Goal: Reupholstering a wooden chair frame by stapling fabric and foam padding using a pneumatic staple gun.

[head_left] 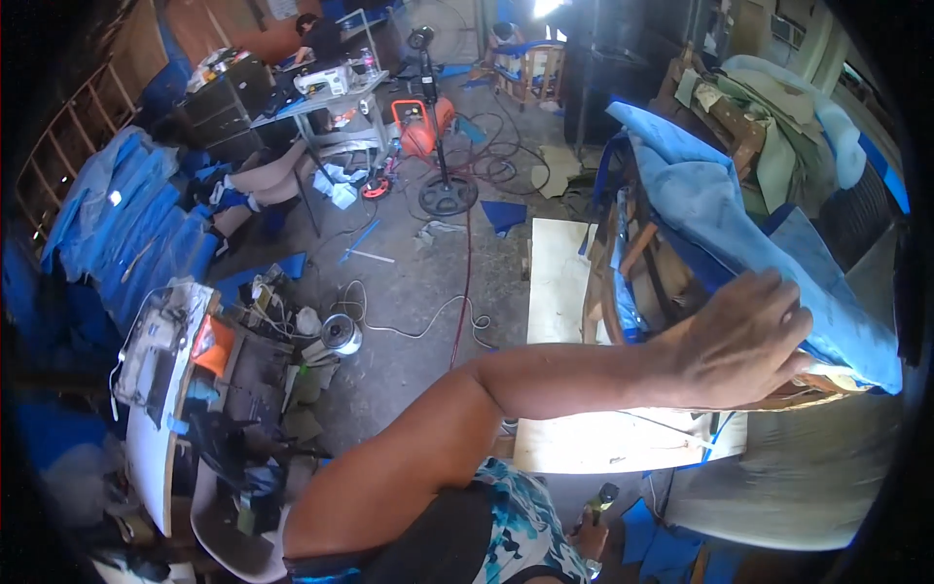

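Note:
A wooden furniture frame (637, 251) stands at the right, with light-blue fabric (681, 185) draped over its top. My left arm reaches across in front of me, and my left hand (744, 341) is closed on the edge of this fabric at the near end of the frame. Its fingertips are partly hidden. Low in the view, my right hand (591, 538) is wrapped around a small hand tool (605, 496) with a dark and yellow-green head. Its exact kind is not clear. A pale board (559, 292) lies under the frame.
An orange air compressor (416, 136) sits further back, beside a table with a sewing machine (326, 83). A red hose (468, 263) runs along the floor. At the left are a white-topped table (146, 457) and a metal can (341, 336). Another person (316, 39) sits far back.

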